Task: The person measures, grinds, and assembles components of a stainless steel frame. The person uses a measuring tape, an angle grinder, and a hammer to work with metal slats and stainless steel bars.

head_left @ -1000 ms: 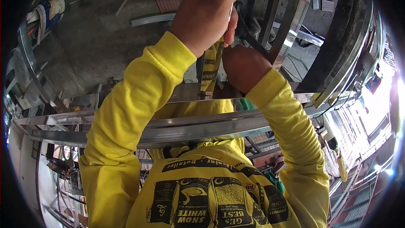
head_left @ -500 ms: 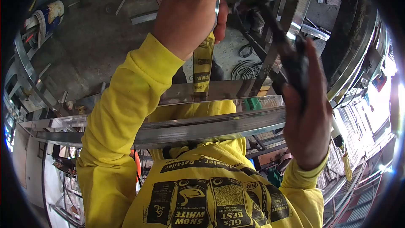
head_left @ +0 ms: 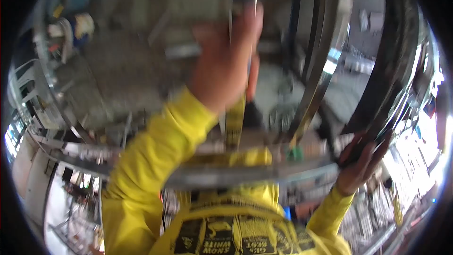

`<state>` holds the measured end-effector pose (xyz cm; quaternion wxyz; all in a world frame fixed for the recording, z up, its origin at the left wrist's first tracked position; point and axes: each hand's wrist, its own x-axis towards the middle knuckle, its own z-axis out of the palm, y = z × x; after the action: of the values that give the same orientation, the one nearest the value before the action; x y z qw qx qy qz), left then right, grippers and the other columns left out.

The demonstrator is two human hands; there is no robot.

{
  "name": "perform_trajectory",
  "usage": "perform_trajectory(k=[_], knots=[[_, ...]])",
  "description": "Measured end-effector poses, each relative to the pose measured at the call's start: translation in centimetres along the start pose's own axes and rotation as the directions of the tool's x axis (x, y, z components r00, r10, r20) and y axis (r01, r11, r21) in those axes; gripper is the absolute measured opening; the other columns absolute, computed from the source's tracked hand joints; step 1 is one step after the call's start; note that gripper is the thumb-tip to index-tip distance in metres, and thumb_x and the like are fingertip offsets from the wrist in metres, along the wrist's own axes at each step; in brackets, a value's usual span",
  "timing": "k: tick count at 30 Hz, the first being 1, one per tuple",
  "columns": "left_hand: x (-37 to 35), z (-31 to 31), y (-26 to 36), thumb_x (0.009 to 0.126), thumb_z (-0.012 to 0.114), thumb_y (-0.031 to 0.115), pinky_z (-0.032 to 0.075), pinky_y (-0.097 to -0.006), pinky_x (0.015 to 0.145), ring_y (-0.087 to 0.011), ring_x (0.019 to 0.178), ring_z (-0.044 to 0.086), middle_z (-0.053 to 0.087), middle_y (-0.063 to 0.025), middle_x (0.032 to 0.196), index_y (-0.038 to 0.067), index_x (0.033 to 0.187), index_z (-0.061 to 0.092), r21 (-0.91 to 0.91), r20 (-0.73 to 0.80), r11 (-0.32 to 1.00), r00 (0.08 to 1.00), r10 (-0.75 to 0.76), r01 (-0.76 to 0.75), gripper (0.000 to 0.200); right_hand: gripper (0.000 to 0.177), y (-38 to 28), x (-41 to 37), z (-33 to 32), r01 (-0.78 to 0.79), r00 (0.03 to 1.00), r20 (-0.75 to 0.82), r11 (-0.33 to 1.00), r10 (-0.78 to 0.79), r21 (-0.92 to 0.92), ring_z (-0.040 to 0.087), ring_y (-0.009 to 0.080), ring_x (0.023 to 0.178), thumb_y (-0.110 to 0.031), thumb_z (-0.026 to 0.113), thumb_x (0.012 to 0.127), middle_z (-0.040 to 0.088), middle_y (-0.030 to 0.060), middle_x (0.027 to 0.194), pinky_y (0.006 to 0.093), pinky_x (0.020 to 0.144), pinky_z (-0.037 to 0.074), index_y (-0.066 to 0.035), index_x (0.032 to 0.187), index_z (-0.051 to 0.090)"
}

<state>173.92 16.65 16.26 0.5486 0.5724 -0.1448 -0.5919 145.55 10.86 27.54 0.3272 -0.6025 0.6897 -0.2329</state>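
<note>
My left hand point(head_left: 224, 63) is wrapped around an upright polished metal bar point(head_left: 235, 125) in front of me; the bar's surface mirrors my yellow shirt. Lower right, my right hand point(head_left: 361, 163) has its fingers closed around a dark tool point(head_left: 351, 153) with a black handle. Blur and the fingers hide most of that tool, so its kind does not show. A shiny metal rail point(head_left: 212, 175) runs crosswise near my chest, below the left hand.
More metal bars point(head_left: 325, 71) slant upward on the right. On the concrete floor lies a coil of cable point(head_left: 281, 117). A stained bucket point(head_left: 84, 24) stands at the far left. A green object point(head_left: 295, 153) shows behind the crosswise rail.
The dark tool in my right hand has swung down and to the right, away from the bars. My left hand appears lower in view, still around the bar. The view has shifted and blurred.
</note>
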Motion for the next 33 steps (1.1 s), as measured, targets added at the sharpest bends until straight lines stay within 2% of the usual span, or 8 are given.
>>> perform_trajectory(k=[2,5,8,9,13,25,31,33], knots=[[-0.6,1.4,0.7,0.102,0.047,0.051,0.039,-0.0315,0.038,-0.0152,0.037,0.049,0.049,-0.0019,0.054,0.006,0.115,0.055,-0.124,-0.071,0.990,0.994,-0.081,0.072,0.047,0.062,2.3,1.0,-0.5,0.068,0.996,0.058,0.993,-0.073,0.093,0.043,0.0056,0.047,-0.029,0.050,0.104,0.058,0.0040,0.083,0.0199,0.041,0.032,-0.012,0.157,0.023],[-1.4,1.3,-0.2,0.102,0.047,0.053,0.039,-0.0296,0.038,-0.0137,0.038,0.050,0.048,-0.0026,0.052,0.006,0.093,0.050,-0.130,-0.049,0.984,0.990,-0.129,0.121,0.048,0.075,3.1,1.9,-1.6,-0.107,0.989,0.116,0.981,0.089,0.164,0.041,0.0045,0.047,-0.006,0.061,0.095,0.058,0.0068,0.098,0.0211,0.039,0.033,-0.013,0.158,0.019],[-1.8,2.7,-0.6,0.102,0.047,0.055,0.040,-0.0293,0.038,-0.0135,0.039,0.050,0.048,-0.0024,0.052,0.008,0.089,0.047,-0.166,-0.050,0.979,0.990,-0.129,0.119,0.048,0.075,5.4,3.9,-3.5,-0.117,0.991,0.080,0.976,0.103,0.186,0.041,0.0057,0.043,-0.003,0.061,0.093,0.053,0.0010,0.079,0.0222,0.037,0.034,-0.016,0.157,0.023],[-1.6,2.7,-0.4,0.101,0.047,0.055,0.040,-0.0293,0.038,-0.0134,0.039,0.050,0.048,-0.0023,0.053,0.009,0.088,0.047,-0.172,-0.044,0.979,0.991,-0.123,0.114,0.048,0.078,5.1,3.9,-3.8,-0.128,0.990,0.080,0.976,0.116,0.173,0.042,0.0050,0.048,0.005,0.056,0.089,0.058,0.0046,0.097,0.0216,0.040,0.035,-0.013,0.156,0.022],[-1.4,2.5,0.6,0.100,0.049,0.057,0.040,-0.0280,0.038,-0.0130,0.039,0.050,0.048,-0.0015,0.053,0.009,0.088,0.047,-0.215,-0.049,0.966,0.986,-0.156,0.142,0.050,0.081,5.1,4.5,-4.0,-0.118,0.992,0.066,0.987,0.111,0.111,0.043,0.0044,0.052,0.006,0.057,0.087,0.060,0.0050,0.099,0.0206,0.042,0.035,-0.014,0.157,0.021],[-1.3,2.3,0.3,0.102,0.048,0.053,0.041,-0.0289,0.037,-0.0130,0.038,0.048,0.044,-0.0008,0.055,0.009,0.086,0.046,-0.225,-0.035,0.968,0.993,-0.117,0.106,0.047,0.069,4.4,3.1,-3.2,-0.020,0.995,0.102,0.955,-0.011,0.297,0.044,0.0044,0.049,-0.022,0.055,0.102,0.061,0.0020,0.085,0.0211,0.040,0.034,-0.017,0.160,0.016],[-2.3,2.0,0.2,0.101,0.045,0.057,0.037,-0.0327,0.037,-0.0156,0.037,0.049,0.044,-0.0010,0.053,0.008,0.083,0.052,-0.088,-0.072,0.994,0.995,-0.065,0.059,0.052,0.066,0.0,4.5,-3.5,0.339,0.941,-0.035,0.930,-0.337,0.140,0.046,0.0099,0.046,-0.029,0.050,0.104,0.061,0.0101,0.076,0.0234,0.043,0.037,-0.011,0.158,0.016],[-2.6,1.9,-0.2,0.099,0.047,0.061,0.039,-0.0317,0.039,-0.0153,0.038,0.050,0.045,-0.0013,0.052,0.007,0.081,0.052,-0.080,-0.107,0.996,0.993,-0.041,0.032,0.057,0.053,0.3,6.2,-6.9,0.484,0.871,-0.063,0.873,-0.487,-0.056,0.051,0.0114,0.053,-0.029,0.048,0.105,0.062,0.0091,0.080,0.0251,0.052,0.044,-0.010,0.150,0.029]])
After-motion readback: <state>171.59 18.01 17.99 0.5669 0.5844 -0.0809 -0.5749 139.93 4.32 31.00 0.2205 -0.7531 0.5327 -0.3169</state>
